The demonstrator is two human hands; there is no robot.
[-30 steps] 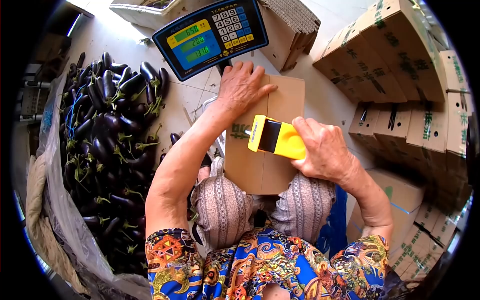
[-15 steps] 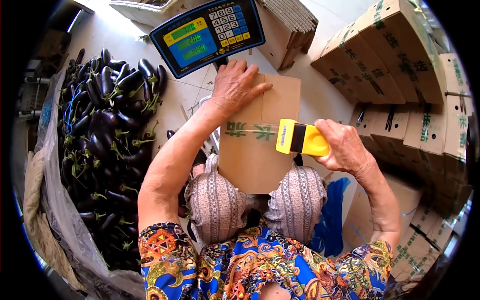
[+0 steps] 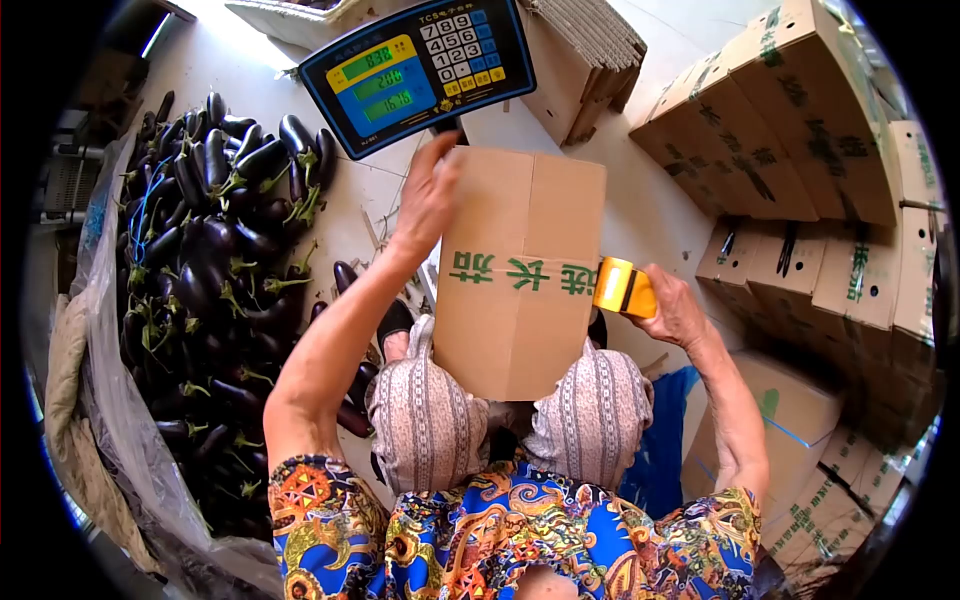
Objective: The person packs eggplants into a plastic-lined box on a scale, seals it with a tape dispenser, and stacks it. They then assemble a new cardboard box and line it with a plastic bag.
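A cardboard box [image 3: 515,215] with green printed characters stands between my knees, its top flaps lying closed. My right hand [image 3: 678,306] grips a yellow tape dispenser [image 3: 622,287] with a black band. The dispenser sits at the right edge of the box; whether tape runs from it I cannot make out. My left hand [image 3: 430,195], smeared by motion, is at the far left edge of the box with its fingers stretched out and nothing seen in them. Just beyond that hand is the scale display [image 3: 417,75], with lit green digits.
A large heap of eggplants [image 3: 215,290] lies to the left, edged by a clear plastic sheet [image 3: 125,430]. Printed cartons [image 3: 765,140] are stacked on the right. Flattened cardboard [image 3: 585,60] stands behind the scale. A blue plastic sheet [image 3: 660,430] lies beside my right knee.
My left hand has lifted off the box top to its left edge. The tape dispenser has moved right and tilted, uncovering more print. The scale's top reading has risen.
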